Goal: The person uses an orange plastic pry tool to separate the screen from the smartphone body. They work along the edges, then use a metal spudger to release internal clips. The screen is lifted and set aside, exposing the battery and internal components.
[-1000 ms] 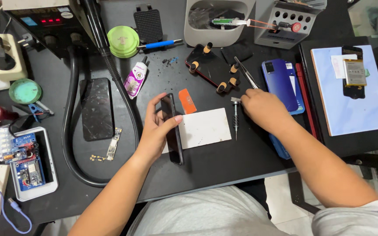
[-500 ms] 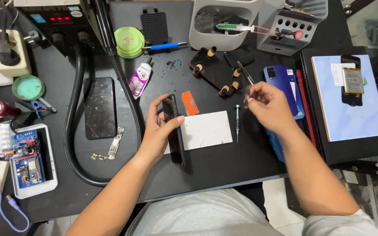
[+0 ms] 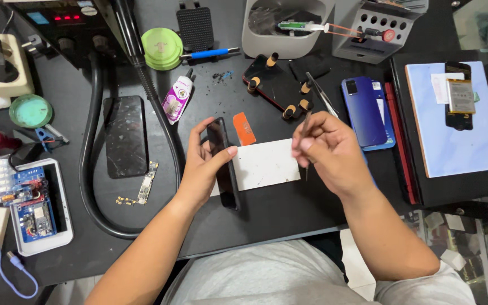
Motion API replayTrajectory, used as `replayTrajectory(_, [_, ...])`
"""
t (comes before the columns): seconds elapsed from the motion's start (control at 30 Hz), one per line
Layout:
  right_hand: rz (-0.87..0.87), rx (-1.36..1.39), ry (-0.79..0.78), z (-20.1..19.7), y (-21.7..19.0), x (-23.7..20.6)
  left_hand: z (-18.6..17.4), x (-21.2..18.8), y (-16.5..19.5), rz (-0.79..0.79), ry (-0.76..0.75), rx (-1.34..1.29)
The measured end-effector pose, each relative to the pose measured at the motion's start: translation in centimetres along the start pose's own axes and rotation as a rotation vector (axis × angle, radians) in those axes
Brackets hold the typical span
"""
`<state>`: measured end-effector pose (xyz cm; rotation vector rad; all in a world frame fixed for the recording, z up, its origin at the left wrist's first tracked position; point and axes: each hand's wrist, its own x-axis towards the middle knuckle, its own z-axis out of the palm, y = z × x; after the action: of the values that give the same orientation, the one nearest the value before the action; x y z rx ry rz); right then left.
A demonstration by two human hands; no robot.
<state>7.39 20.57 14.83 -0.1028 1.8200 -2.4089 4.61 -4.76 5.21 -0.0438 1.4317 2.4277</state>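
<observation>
My left hand (image 3: 201,164) grips a black phone (image 3: 225,169) on its edge, standing it sideways on the black bench mat. My right hand (image 3: 329,149) pinches a thin metal screwdriver (image 3: 306,121) and holds it just right of the phone, above a white card (image 3: 266,164). An orange pry tool (image 3: 244,129) lies right behind the phone. The screwdriver's tip is hidden behind my fingers.
A blue phone (image 3: 365,113) and a black tray with a light blue pad (image 3: 453,130) lie to the right. A black phone clamp (image 3: 275,85), tweezers (image 3: 323,93), a glue bottle (image 3: 176,99), a cracked phone (image 3: 125,135), a thick black hose (image 3: 91,169) and a circuit board box (image 3: 35,209) surround the work spot.
My right hand picked the screwdriver up from beside the white card and brought it left toward the phone. My left hand kept its grip on the phone.
</observation>
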Motion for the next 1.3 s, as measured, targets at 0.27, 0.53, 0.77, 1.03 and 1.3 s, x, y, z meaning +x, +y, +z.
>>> replayTrajectory(0.27, [0.039,-0.115,0.000,3.3,4.7,1.2,0.4,-0.3,0.4,0.102,-0.158,0.010])
replayTrajectory(0.53, [-0.037,-0.209,0.132,4.8,5.9,2.0,0.2,-0.2,0.6,0.217,-0.186,0.081])
replayTrajectory(0.77, [-0.072,-0.217,0.131,5.3,6.1,2.5,0.1,-0.3,1.0,0.267,-0.130,0.227])
replayTrajectory(1.03, [-0.098,-0.239,0.154,5.4,6.2,2.6,0.5,-0.5,1.3,0.293,-0.123,0.263])
replayTrajectory(1.3, [-0.187,-0.333,0.217,5.6,7.7,3.9,1.3,-0.3,1.9,0.360,0.053,0.559])
